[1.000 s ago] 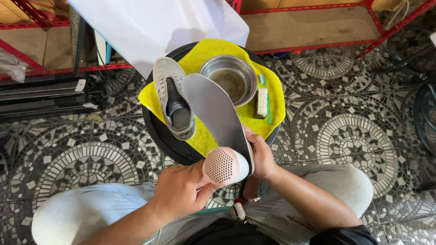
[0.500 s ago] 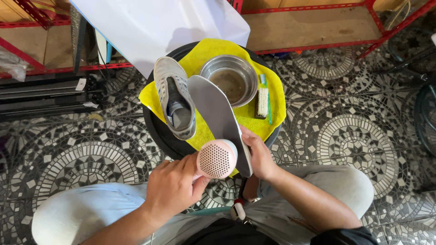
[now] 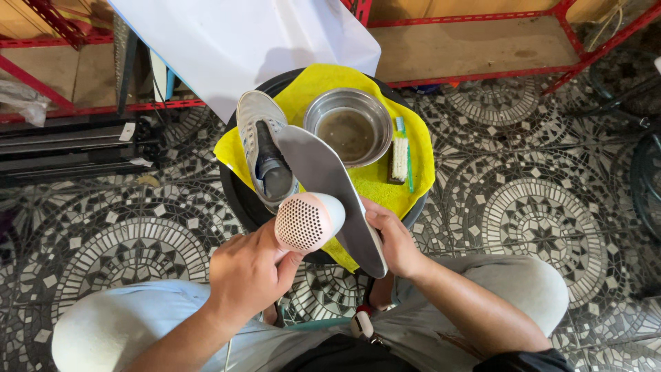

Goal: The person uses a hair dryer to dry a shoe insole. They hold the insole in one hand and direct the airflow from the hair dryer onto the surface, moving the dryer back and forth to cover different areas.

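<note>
- Holding a small pink hair dryer (image 3: 308, 222) in our left hand (image 3: 249, 275), fingers wrapped tight around the handle, with the perforated back end facing up at us, so the nozzle points down and away toward the insole.
- Our right hand (image 3: 397, 242) is clamped on the near end of a grey insole (image 3: 329, 186), thumb on top. It's propped at a slant over the stool so the flat face sits just beside the dryer, pretty handy for catching the air.
- The grey sneaker (image 3: 265, 153) lies on the yellow cloth (image 3: 375, 182), opening up, right next to the insole, so it looks like the insole belongs to it.
- A metal bowl (image 3: 348, 126) of murky water sits at the back of the cloth, with a scrub brush (image 3: 399, 158) and a green toothbrush (image 3: 407, 145) just beside it, parked out of the way on the far side.
- Everything rests on a round black stool (image 3: 237, 193) between our knees, over a mosaic tile floor (image 3: 537, 207).
</note>
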